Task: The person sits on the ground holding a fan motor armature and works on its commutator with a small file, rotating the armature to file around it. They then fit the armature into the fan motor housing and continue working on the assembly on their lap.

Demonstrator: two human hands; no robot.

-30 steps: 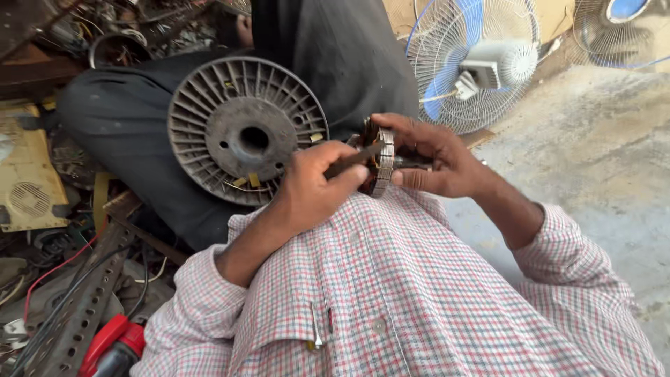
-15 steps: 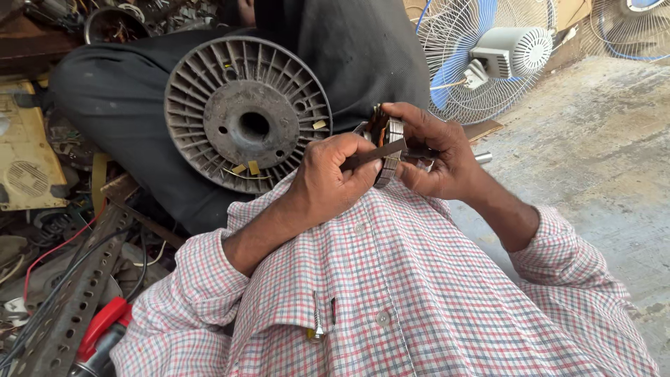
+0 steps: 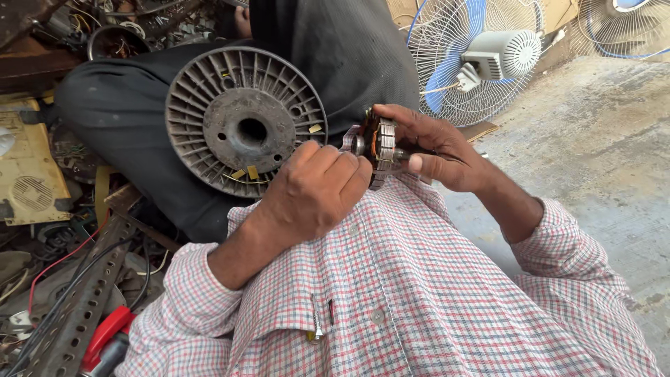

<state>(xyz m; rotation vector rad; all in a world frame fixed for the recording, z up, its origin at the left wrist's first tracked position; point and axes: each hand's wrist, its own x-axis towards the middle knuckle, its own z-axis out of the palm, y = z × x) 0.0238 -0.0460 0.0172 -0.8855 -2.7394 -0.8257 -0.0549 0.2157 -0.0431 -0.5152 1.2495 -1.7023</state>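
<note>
The right hand [image 3: 436,146] holds a small metal motor rotor with a laminated steel core and copper-coloured windings [image 3: 380,143] up in front of the chest, above the red-and-white checked shirt [image 3: 419,293]; its fingers are closed around the rotor's far end, the thumb lying along the underside; the rotor's long axis runs roughly level, left to right, with the bare shaft end pointing toward the left hand [image 3: 314,188]; the left hand is curled into a loose fist, its fingertips touching the rotor at that shaft end, though whether they pinch something there cannot be told; just beyond the left hand a large round grey ribbed metal disc with a centre hole [image 3: 244,119] leans against dark cloth [image 3: 342,49]; a pedestal fan with blue blades and a white wire guard [image 3: 481,56] stands on the concrete floor [image 3: 600,139] behind the right hand; a perforated steel angle bar [image 3: 77,307] and a red-handled tool [image 3: 105,335] lie among scrap at lower left.
</note>
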